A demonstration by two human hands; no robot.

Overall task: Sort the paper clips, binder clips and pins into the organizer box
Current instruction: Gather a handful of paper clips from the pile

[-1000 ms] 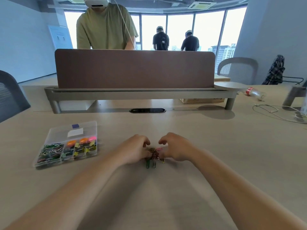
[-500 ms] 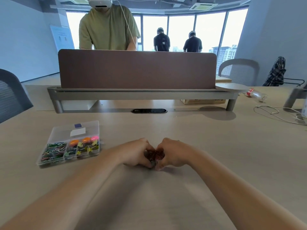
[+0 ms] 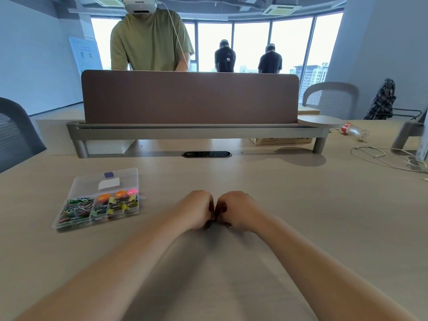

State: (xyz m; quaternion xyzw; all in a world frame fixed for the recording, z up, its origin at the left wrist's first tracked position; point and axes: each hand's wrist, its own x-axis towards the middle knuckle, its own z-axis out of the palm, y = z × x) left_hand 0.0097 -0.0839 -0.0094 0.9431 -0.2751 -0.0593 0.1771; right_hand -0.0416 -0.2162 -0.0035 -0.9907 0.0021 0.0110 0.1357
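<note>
Your left hand (image 3: pixel 196 210) and right hand (image 3: pixel 236 210) meet knuckle to knuckle at frame centre, fingers curled closed over something hidden; organizer box (image 3: pixel 102 181) sits left on the worktop (image 3: pixel 301 216)

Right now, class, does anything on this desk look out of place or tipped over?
Yes: a plastic bottle with a red label lies on its side at the far right of the desk. The organizer box sits flat and open.
</note>
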